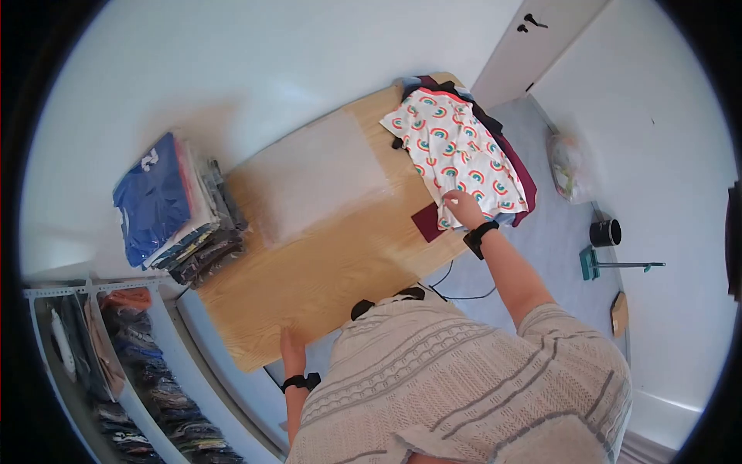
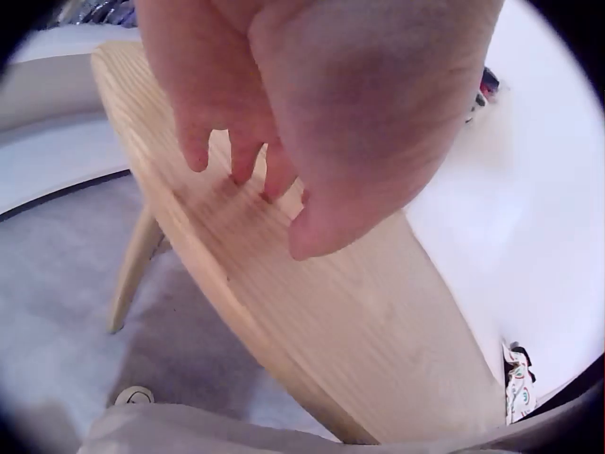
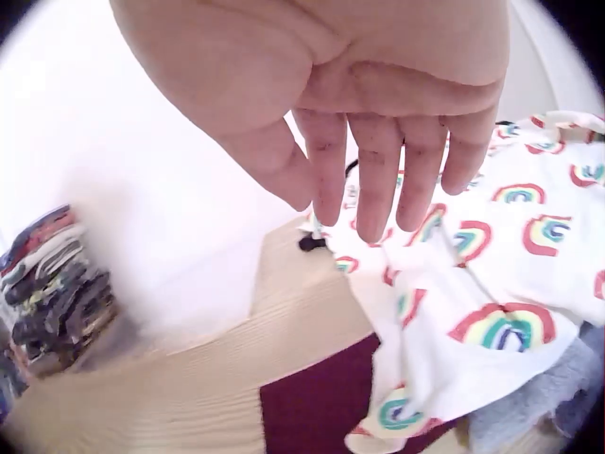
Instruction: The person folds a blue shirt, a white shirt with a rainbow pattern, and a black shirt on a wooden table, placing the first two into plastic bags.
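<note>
The right hand (image 1: 465, 209) is over the near edge of a white garment with rainbow prints (image 1: 452, 147), which lies on a pile at the table's right end. In the right wrist view that hand (image 3: 369, 142) has its fingers extended above the rainbow garment (image 3: 501, 331), with no cloth visibly gripped. A dark red cloth (image 3: 317, 402) shows beneath the garment. At the table's near left part, the left hand (image 1: 292, 344) is at the edge; in the left wrist view this hand (image 2: 302, 123) has loosely bent fingers above the wood, holding nothing.
A translucent sheet (image 1: 321, 178) lies on the wooden table (image 1: 332, 263). Bagged, folded clothes (image 1: 158, 201) are stacked at the table's left end. Shelves of clothes (image 1: 154, 371) stand at lower left. A black bin (image 1: 605, 233) and a dustpan (image 1: 590, 264) are on the floor at right.
</note>
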`<state>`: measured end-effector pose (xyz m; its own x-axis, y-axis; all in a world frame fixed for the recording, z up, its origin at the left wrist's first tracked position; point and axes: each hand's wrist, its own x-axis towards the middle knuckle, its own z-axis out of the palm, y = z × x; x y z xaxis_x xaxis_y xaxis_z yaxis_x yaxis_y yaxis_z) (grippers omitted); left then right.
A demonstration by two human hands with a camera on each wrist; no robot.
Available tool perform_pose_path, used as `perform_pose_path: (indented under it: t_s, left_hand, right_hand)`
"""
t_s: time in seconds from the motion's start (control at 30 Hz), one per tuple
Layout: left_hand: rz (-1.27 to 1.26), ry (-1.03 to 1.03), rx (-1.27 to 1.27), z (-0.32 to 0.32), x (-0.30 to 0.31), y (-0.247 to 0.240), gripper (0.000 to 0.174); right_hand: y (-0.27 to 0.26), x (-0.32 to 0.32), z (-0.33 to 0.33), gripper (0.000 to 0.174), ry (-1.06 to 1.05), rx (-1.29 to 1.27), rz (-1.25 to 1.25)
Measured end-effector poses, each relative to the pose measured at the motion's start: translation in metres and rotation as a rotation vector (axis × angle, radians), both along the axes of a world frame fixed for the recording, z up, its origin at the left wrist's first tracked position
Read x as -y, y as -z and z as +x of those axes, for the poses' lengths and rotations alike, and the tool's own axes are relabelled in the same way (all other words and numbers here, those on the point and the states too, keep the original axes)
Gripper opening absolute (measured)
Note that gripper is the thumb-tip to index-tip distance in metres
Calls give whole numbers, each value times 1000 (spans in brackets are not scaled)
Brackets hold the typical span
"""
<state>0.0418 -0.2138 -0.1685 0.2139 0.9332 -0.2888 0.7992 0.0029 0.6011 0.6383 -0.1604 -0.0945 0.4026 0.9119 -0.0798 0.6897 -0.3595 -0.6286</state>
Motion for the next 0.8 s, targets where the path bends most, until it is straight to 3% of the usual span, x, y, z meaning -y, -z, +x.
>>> perform_pose_path:
  t_s: [0.13,0.2,0.27,0.33,0.4,0.43,0.57,0.67,0.7,0.8]
  left_hand:
    - [-12,57,-120,16,2,12,57]
    - [-30,-8,-114,28,-1,4,55]
    - [-42,-77,-106,48,-5,-23,53]
    - [-50,-279,-61,77,-3,-57,50]
    - [15,-301,-44,83,4,-66,50]
    - [71,-312,-24,86,9,-71,50]
    - [105,-385,-16,92,37,-85,52]
    - [102,-438,-41,87,54,-80,53]
    - [61,-488,-21,87,58,-82,53]
    - [33,-527,33,91,62,-93,52]
  right_hand:
    - [25,1,41,29,135,-96,37]
    - [29,-12,55,32,100,-112,56]
    - [23,-31,59,33,236,-364,100]
    - [33,-54,80,35,213,-300,94]
    - [69,-82,109,37,210,101,313]
    - [61,-93,117,38,200,-8,256]
    - [60,-125,142,43,218,-47,182]
    - [94,-148,169,43,150,-25,107]
    - [64,-141,161,39,170,-95,31]
    - [55,-137,169,34,324,-113,174]
